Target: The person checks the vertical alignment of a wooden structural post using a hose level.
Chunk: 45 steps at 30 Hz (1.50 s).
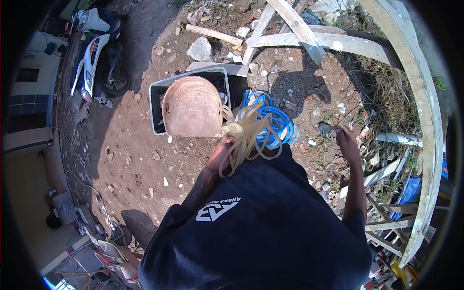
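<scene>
My left hand (220, 153) is closed around a looped bundle of yellowish, translucent hose (245, 126), whose coils hang in front of my dark shirt. Behind these loops a coil of blue hose (279, 121) lies on the ground, partly covered. Just left of the bundle, a reddish-brown, dusty scoop-shaped pan (192, 107) rests on a dark rectangular tub (157, 112) with a pale rim. My right hand (346, 140) is held out to the right over the rubble, apart from the hose. Its fingers are curled in, and whatever may be between them is too small to make out.
A motorbike (94, 63) stands at the upper left beside a building. Wooden planks (299, 41) and a long curved-looking beam (420, 96) border the right side. A grey rock (200, 49) and broken stones lie on the dirt. Blue sheeting (408, 193) sits among timber.
</scene>
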Each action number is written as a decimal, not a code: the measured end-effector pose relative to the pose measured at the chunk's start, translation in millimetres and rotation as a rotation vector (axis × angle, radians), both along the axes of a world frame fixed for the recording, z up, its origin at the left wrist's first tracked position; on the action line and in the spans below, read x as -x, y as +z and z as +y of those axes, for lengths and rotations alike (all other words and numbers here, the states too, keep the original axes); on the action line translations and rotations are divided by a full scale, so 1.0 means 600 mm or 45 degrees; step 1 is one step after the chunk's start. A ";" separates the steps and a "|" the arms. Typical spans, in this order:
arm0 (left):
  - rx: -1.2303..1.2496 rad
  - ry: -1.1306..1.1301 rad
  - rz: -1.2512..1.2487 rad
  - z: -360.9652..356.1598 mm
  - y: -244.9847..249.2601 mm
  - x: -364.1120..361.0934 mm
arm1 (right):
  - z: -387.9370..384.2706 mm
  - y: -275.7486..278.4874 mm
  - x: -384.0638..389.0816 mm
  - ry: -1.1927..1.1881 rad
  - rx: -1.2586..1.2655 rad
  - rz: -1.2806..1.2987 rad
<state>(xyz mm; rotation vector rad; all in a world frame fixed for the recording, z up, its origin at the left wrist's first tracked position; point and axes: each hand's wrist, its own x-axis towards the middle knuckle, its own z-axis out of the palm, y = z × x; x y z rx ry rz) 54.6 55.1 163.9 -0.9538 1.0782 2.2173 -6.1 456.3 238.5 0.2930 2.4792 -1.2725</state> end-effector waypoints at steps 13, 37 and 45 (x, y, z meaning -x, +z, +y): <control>-0.077 -0.177 0.126 -0.008 -0.041 0.002 | 0.058 0.476 0.232 -0.417 0.267 1.228; -0.043 1.177 0.148 -0.060 -0.072 -0.298 | -0.092 0.220 0.193 -0.510 -0.651 1.554; 0.024 1.717 0.323 -0.065 -0.007 -0.554 | -0.613 -0.114 -0.339 2.088 0.540 0.476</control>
